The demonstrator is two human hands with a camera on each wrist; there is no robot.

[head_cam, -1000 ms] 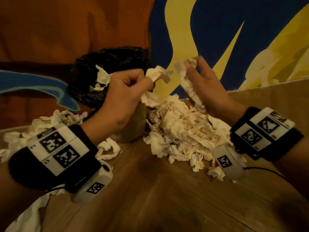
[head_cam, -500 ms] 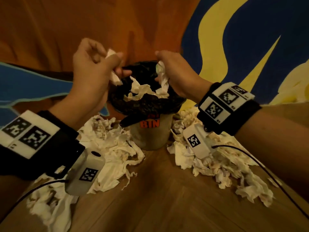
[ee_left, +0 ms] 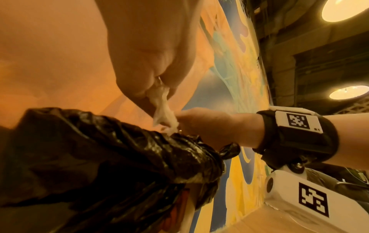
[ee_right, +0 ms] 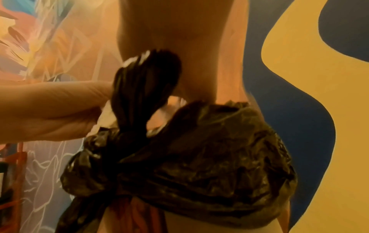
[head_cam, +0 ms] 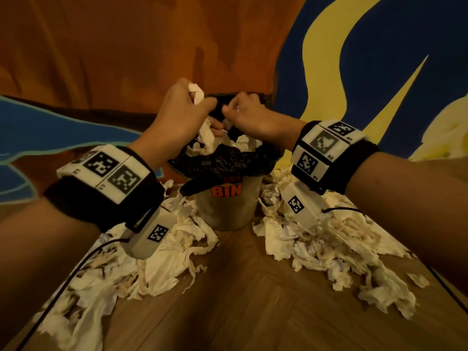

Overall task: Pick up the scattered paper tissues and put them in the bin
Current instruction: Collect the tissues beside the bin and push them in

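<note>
The beige bin (head_cam: 228, 209), marked "BIN" and lined with a black bag (head_cam: 222, 160), stands on the wooden floor with crumpled tissues (head_cam: 243, 144) inside. Both hands meet just above its opening. My left hand (head_cam: 202, 110) grips a white tissue (head_cam: 196, 93) whose tail hangs toward the bag. In the left wrist view that tissue (ee_left: 161, 104) stretches from my left hand down to my right hand (ee_left: 199, 123). My right hand (head_cam: 230, 115) has curled fingers pinching a bit of tissue (head_cam: 229, 124). The right wrist view shows mostly the bag (ee_right: 199, 157).
Heaps of crumpled tissues lie on the floor left (head_cam: 164, 254) and right (head_cam: 329, 247) of the bin. A painted orange, blue and yellow wall (head_cam: 126, 46) rises right behind it. Cables (head_cam: 63, 282) trail from the wrist cameras over the floor.
Both hands carried tissues from the right heap up to the bin. Since half a second ago they have come closer together and lower over its opening.
</note>
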